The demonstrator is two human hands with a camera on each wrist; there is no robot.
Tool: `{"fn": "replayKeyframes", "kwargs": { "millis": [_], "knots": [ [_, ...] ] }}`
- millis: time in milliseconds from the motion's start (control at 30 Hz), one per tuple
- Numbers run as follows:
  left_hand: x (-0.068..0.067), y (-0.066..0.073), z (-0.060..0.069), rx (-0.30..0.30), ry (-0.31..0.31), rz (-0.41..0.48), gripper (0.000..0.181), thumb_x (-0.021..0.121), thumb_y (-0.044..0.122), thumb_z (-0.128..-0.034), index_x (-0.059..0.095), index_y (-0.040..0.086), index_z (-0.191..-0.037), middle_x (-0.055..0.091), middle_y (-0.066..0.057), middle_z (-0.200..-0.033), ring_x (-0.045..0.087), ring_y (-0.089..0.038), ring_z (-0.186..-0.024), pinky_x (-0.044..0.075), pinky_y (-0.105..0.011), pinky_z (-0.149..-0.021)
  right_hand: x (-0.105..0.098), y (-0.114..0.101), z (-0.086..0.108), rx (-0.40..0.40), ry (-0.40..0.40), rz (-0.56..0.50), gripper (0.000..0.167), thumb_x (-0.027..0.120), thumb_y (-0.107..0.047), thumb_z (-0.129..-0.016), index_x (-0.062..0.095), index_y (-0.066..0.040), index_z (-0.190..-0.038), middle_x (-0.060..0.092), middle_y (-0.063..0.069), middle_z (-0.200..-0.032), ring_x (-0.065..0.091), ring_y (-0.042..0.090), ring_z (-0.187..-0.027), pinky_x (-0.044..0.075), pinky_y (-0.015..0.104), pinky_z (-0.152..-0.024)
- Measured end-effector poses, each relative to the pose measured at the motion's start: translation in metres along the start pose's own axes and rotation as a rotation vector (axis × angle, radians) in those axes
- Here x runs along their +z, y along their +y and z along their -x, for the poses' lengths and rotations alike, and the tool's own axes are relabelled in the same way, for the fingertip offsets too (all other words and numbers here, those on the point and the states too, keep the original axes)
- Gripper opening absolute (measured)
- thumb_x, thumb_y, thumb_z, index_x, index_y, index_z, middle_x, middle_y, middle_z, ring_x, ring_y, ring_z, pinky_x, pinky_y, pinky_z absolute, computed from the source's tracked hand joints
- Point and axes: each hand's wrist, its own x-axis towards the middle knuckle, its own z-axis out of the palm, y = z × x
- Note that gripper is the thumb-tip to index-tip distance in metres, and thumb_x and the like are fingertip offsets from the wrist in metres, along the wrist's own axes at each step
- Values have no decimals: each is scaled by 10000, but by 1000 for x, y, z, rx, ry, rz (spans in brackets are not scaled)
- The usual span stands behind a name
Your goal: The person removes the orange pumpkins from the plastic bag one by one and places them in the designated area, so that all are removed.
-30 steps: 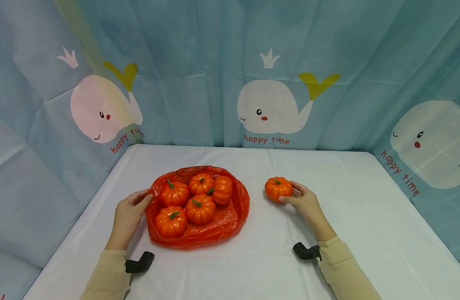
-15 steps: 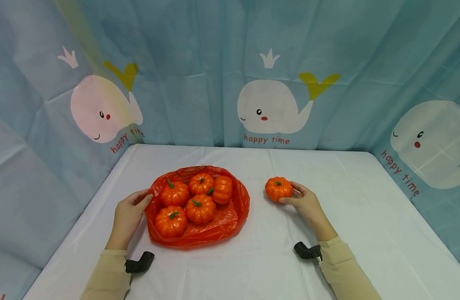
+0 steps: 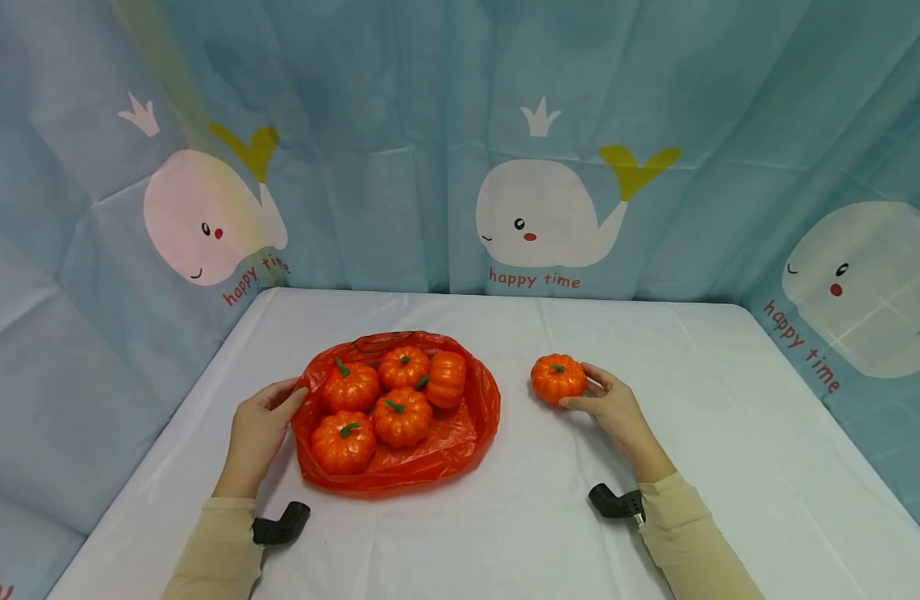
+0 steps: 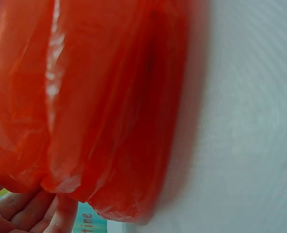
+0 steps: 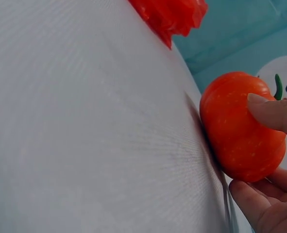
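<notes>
Left hand (image 3: 259, 423) pinches the rim of a red plastic bag (image 3: 407, 482) near the left edge of the white-covered table (image 3: 730, 400); five orange pumpkins (image 3: 402, 418) lie inside. Right hand (image 3: 613, 410) grips a single pumpkin (image 3: 556, 379) between thumb and fingers, at the tabletop, between the bag and the right edge, well short of the far right corner.

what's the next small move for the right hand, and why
Probably carry the round, ribbed, green-stemmed orange pumpkin into the open red plastic bag: the right hand grips it, the left hand holds the bag's edge, and five similar pumpkins lie inside, with some room beside them.
</notes>
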Motion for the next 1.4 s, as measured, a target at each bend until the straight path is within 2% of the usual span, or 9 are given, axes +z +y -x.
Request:
{"fn": "replayKeyframes", "kwargs": {
  "millis": [233,933,1200,1400],
  "knots": [
    [1,0,1,24,15,-7,575,538,454,-998,567,28,-1384,578,-210,-1402,521,-336,-1309,393,28,-750,0,4,-3,-16,-6,12,870,773,-92,-841,275,-24,-1552,269,209,-1620,303,350,-1495,306,460,-1185],
    [0,1,2,22,0,0,602,522,477,-998,549,33,-1403,558,-205,-1426,503,-346,-1331,439,-3,-802,-1,2,0,-28,-24,24,887,760,-40,-845,236,-14,-1560,228,214,-1633,259,357,-1510,286,473,-1194],
    [-1,1,2,17,7,8,597,526,480,-996,557,38,-1397,565,-205,-1417,512,-340,-1313,400,22,-748,-4,-6,4,-66,23,25,860,759,-97,-861,254,0,-1551,246,145,-1645,218,283,-1536,264,406,-1214],
    [0,0,2,14,5,15,600,526,481,-995,553,41,-1401,561,-204,-1422,511,-336,-1307,402,9,-734,-5,-20,14,-86,58,90,839,748,-142,-874,271,-48,-1557,185,119,-1665,192,343,-1535,245,438,-1222]
  ]
}}
